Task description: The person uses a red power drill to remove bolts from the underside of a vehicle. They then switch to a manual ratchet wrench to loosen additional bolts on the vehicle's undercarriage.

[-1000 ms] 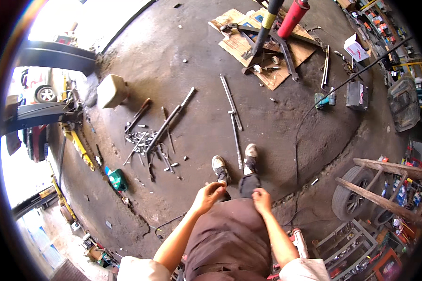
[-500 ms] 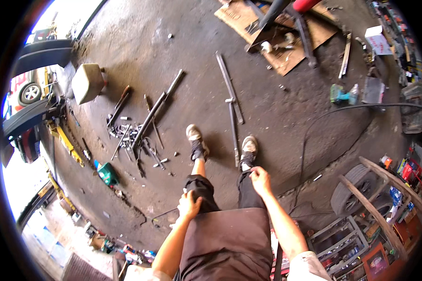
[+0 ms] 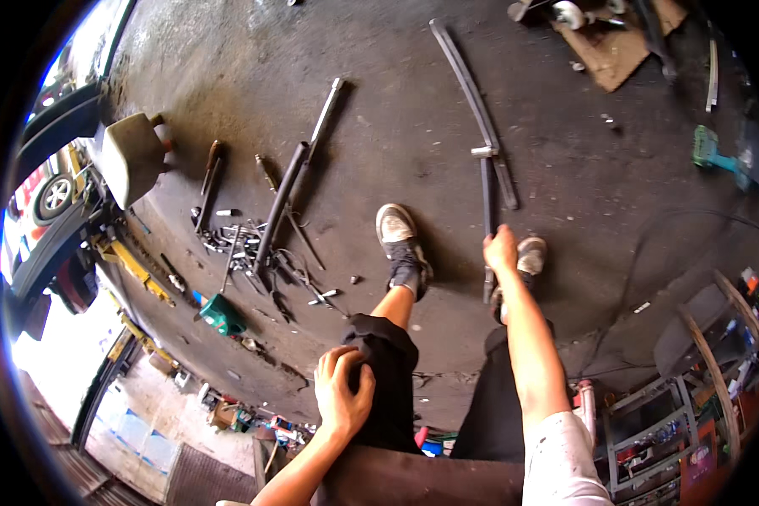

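Observation:
My right hand (image 3: 501, 250) reaches down beside my right shoe, its fingers closed round a long dark bar (image 3: 488, 196). A short silver, socket-like piece (image 3: 481, 153) sits crosswise at the bar's far end. The bar still lies along the floor as far as I can see. Just beyond and partly alongside it is a second long metal bar (image 3: 466, 80), slightly bent. My left hand (image 3: 343, 391) rests on my left knee with its fingers spread and nothing in it.
Left of my feet lies a heap of sockets and wrenches (image 3: 243, 249), with a long pipe-handled bar (image 3: 282, 198) across it. Farther left stand a pale stool (image 3: 128, 160) and a green container (image 3: 223, 314). A green power tool (image 3: 717, 156) and cardboard (image 3: 603, 55) lie right.
My right hand has gone from my right shin down to the dark bar and closed on it. My left hand stays at my left knee. The view has shifted.

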The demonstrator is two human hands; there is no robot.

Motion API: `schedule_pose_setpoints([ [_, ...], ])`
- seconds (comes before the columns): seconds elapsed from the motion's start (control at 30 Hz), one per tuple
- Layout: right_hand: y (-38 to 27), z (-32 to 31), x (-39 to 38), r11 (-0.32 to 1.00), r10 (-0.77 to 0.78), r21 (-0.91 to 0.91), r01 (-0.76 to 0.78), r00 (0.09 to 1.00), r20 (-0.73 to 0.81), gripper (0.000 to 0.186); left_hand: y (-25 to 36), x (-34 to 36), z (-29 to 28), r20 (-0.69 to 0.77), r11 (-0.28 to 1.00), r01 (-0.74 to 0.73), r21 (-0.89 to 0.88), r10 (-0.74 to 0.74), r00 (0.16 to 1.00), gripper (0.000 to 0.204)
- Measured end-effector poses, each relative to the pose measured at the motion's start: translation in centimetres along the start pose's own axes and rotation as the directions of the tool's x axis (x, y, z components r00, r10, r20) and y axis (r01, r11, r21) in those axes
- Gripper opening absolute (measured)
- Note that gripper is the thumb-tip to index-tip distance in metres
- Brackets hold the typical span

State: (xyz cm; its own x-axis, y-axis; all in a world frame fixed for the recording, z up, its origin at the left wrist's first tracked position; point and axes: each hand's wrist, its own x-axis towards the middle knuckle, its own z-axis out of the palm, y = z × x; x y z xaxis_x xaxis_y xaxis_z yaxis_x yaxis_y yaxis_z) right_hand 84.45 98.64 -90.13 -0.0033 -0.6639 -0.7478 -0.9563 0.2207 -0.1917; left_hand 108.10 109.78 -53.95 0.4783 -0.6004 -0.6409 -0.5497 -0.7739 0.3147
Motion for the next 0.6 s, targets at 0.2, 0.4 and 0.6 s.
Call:
schedule_pose_setpoints([
  [0.2, -2.5, 2.6, 3.9, 0.959, 0.030, -0.277, -0.059, 0.994, -0.108, 0.035, -1.3, 0.9, -0.1, 0.074, 0.993, 0.047, -0.105, -0.039, 0.996, 0.016],
  [0.4, -4.6, 0.8, 3.7, 0.938, 0.215, -0.285, -0.198, 0.976, 0.031, 0.039, -1.0, 0.5, 0.2, 0.059, 0.990, 0.027, -0.136, -0.019, 0.998, 0.013],
  [0.6, -3.6, 2.3, 4.1, 0.939, 0.106, -0.319, -0.132, 0.990, -0.098, 0.040, 0.4, 0.0, 0.7, 0.009, 0.995, -0.039, -0.093, 0.040, 0.999, 0.013],
])
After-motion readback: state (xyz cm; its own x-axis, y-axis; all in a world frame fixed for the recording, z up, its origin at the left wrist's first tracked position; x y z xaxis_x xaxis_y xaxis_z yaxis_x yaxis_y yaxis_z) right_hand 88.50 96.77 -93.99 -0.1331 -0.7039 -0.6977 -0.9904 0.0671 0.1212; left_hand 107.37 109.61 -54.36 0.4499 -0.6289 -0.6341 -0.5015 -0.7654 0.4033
